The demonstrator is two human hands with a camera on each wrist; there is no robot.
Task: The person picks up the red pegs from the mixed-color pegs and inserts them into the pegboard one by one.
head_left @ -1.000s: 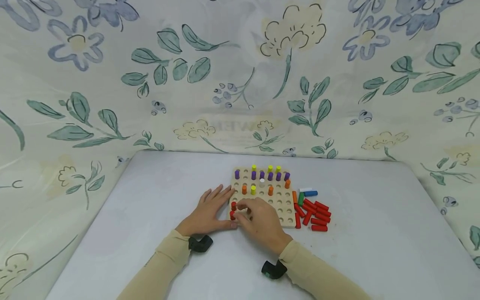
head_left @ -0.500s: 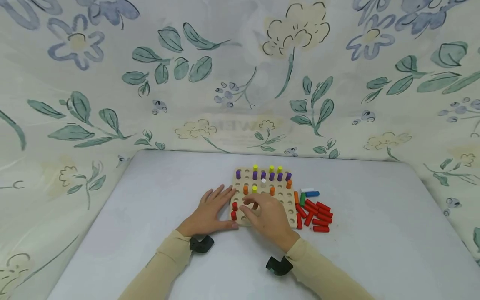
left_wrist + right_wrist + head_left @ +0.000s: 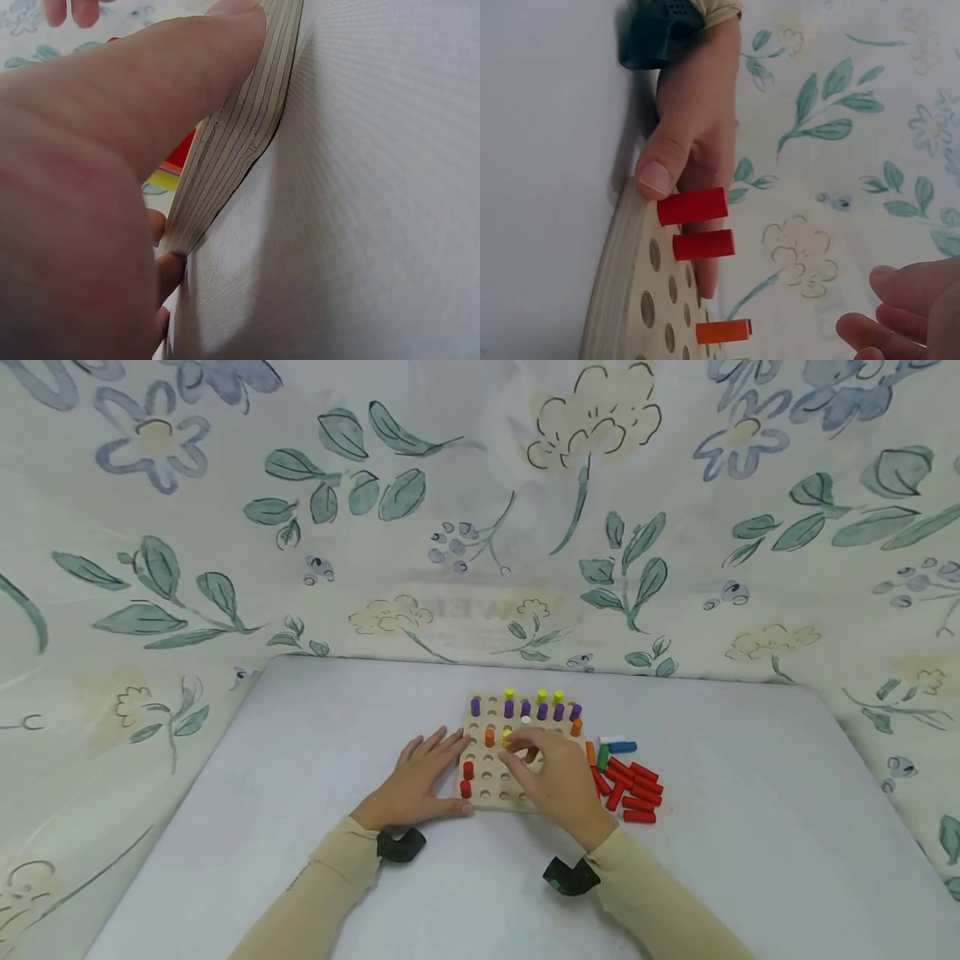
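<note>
A wooden pegboard [image 3: 495, 804] lies flat on the table. My left hand [image 3: 412, 789] is spread at its near left corner, thumb along the front edge and fingertips on the left edge. In the left wrist view the thumb [image 3: 187, 67] rests on the layered side of the board. Two red pegs stand in the left column: a nearer peg [image 3: 466, 789] and a farther peg [image 3: 468, 770]. My right hand [image 3: 558, 781] hovers over the board's right half with thumb and forefinger apart. Nothing shows between those fingers [image 3: 891, 279] in the right wrist view.
Purple pegs [image 3: 476, 707], yellow pegs [image 3: 510, 694], orange pegs [image 3: 490, 737] and a white peg [image 3: 526, 722] stand in the board. Loose red pegs [image 3: 639, 817] lie to its right, with a blue peg [image 3: 623, 747], a green peg [image 3: 603, 757] and others. A floral curtain [image 3: 480, 527] hangs behind.
My right hand has drawn away from the nearer red peg, moving right and away from me across the board. That peg stands in its hole. My left hand has stayed at the corner.
</note>
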